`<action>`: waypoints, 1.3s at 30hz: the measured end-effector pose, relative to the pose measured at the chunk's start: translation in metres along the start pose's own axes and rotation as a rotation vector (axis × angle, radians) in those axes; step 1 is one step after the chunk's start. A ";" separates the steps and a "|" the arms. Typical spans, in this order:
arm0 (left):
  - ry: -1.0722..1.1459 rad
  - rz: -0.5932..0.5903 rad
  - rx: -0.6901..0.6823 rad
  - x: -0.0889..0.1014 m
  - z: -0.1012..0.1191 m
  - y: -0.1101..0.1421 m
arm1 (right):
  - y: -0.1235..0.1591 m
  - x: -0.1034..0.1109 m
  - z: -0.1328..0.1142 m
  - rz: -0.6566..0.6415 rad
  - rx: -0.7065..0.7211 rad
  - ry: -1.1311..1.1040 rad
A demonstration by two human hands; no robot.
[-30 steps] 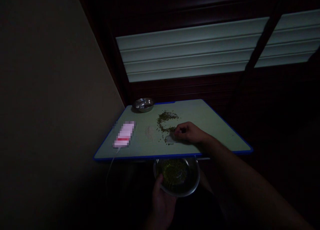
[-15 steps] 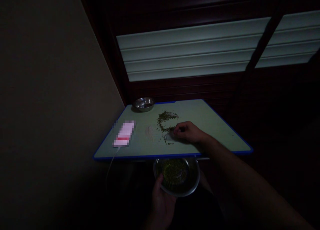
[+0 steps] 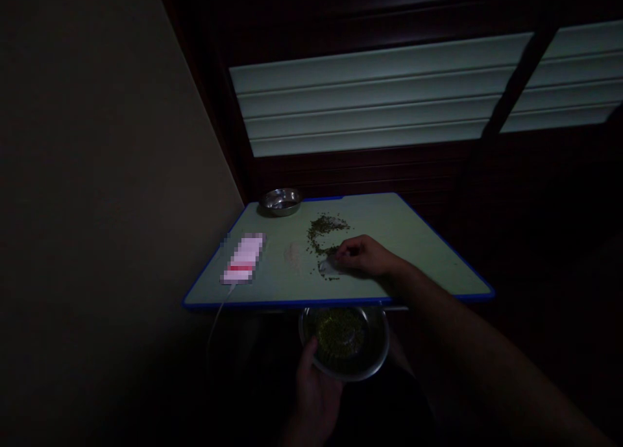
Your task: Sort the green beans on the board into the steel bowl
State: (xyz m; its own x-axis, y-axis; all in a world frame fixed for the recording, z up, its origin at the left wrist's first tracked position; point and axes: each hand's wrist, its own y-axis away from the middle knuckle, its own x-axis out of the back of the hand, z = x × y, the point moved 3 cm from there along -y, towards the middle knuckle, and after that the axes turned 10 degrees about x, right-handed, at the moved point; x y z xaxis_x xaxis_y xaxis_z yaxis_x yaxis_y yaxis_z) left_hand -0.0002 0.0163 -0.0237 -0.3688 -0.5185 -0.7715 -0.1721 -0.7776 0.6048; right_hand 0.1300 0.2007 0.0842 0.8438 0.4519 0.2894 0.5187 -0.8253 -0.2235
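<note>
My left hand (image 3: pixel 318 392) grips a steel bowl (image 3: pixel 372 366) by its near left rim, thumb on the inside. Small green beans or grains (image 3: pixel 338 333) fill much of the bowl, which sits just below the table's front edge. Over the table (image 3: pixel 413 239), my right hand (image 3: pixel 363 255) is closed, its fingertips pinched on a thin, pale see-through piece (image 3: pixel 329 266) whose kind I cannot make out in the dim light. Loose green grains (image 3: pixel 324 226) lie scattered in a curve beyond and left of those fingers.
A smaller steel bowl (image 3: pixel 281 204) stands at the table's far left corner. Near the left edge lies a phone (image 3: pixel 246 259) with a white cable (image 3: pixel 219 317) hanging over the front edge. A faint pale patch (image 3: pixel 293 259) of small bits lies between phone and grains. A wall rises at left.
My right hand has shifted slightly left with the see-through piece, near the closest grains. My left hand and the bowl have stayed in place.
</note>
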 end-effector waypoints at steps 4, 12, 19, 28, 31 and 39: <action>-0.015 -0.012 0.002 -0.001 0.000 0.001 | 0.001 0.001 -0.003 -0.031 -0.012 0.025; -0.007 -0.013 -0.028 -0.006 0.001 0.005 | -0.004 -0.003 -0.004 -0.103 0.034 0.017; -0.018 -0.012 -0.009 -0.004 0.001 0.004 | -0.003 -0.008 -0.011 -0.214 0.067 0.017; -0.007 -0.045 -0.018 -0.005 0.002 0.002 | 0.011 -0.002 -0.014 -0.203 0.035 0.064; -0.007 -0.049 -0.007 -0.005 0.002 0.002 | 0.018 0.006 -0.014 -0.132 -0.013 0.089; -0.001 -0.056 -0.015 -0.005 0.001 0.000 | 0.024 0.000 -0.009 -0.100 -0.099 0.152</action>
State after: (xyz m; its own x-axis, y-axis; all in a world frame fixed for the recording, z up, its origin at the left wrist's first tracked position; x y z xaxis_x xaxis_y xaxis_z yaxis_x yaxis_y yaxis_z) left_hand 0.0008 0.0187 -0.0196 -0.3601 -0.4734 -0.8039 -0.1785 -0.8108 0.5574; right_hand 0.1410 0.1776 0.0873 0.7545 0.4828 0.4445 0.5763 -0.8115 -0.0967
